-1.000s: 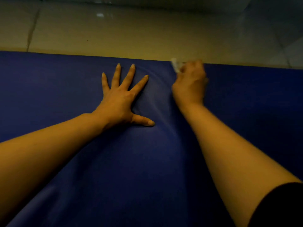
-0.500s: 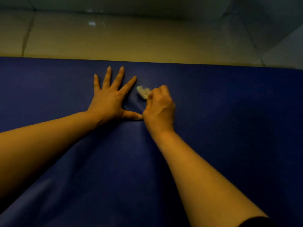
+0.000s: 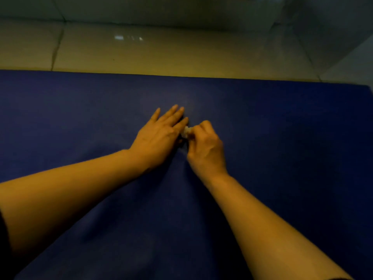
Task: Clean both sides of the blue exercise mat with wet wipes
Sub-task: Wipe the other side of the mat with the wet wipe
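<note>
While both forearms reach forward over the blue exercise mat, the left hand lies flat on it, fingers straight and close together; just beside it the right hand has its fingers curled, clamped on a crumpled wet wipe; beyond the mat's far edge lies tiled floor.

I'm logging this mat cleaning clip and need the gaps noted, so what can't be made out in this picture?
Head view only:
- wet wipe: mostly hidden inside the right hand; its size and how dirty it is are unclear.
- left hand: thumb hidden beneath it.
- blue mat: cut off by the left, right and bottom edges; underside hidden.
- Wet or wiped patches: dim light hides them.
</note>
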A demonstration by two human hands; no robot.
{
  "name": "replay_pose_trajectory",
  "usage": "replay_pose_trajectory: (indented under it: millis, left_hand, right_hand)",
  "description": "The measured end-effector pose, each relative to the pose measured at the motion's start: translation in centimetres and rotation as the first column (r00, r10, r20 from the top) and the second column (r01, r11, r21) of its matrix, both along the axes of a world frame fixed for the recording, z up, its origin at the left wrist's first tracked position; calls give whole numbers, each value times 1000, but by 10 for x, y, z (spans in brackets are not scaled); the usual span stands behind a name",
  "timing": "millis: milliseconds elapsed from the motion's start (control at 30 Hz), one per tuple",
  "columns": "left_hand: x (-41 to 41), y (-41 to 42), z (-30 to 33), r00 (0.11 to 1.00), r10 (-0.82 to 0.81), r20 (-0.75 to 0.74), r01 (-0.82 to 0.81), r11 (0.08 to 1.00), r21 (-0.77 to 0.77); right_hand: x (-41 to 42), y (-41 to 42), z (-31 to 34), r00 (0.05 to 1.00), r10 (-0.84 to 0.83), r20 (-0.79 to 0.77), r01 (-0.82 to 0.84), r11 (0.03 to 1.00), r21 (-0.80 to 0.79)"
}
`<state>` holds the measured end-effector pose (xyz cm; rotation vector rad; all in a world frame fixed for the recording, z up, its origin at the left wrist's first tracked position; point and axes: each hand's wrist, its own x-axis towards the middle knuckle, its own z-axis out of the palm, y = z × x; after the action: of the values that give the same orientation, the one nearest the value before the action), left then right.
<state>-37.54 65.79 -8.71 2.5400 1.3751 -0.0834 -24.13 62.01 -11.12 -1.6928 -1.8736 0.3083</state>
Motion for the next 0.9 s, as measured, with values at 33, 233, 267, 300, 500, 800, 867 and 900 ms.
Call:
replay_pose_trajectory:
  millis: [33,233,267,300,500,800,867,900]
  left_hand:
    - [-1,-12,0,1000,-15,21,15,1000,-23]
    - [-13,-66,-15,994,-104,-26,101,991,-90]
    - [-12,-67,-19,991,-126,-46,123,990,-72]
    - [-12,-67,-20,991,-128,-51,124,990,-64]
    - [-12,-68,-20,996,-89,-26,87,994,-69]
    - [-10,-73,-21,994,-68,84,74,995,-64]
    - [-11,-81,-22,992,-88,88,92,995,-43]
    - [-11,-86,-23,990,-115,76,117,993,-16]
  right_hand:
    - [13,1,1,1000,-20,-12,20,1000,-1]
    - [46,-7,5,898,-439,17,440,898,-30]
    - [29,-14,5,928,-373,18,373,928,-4]
    - [12,-22,3,962,-271,18,271,962,16]
    - [38,-33,1,994,-104,-30,104,994,13]
    - [-4,-65,-2,994,-111,22,111,994,1]
    - [6,-71,0,1000,3,7,-3,1000,-24]
    - [19,-71,0,1000,2,6,-2,1000,-6]
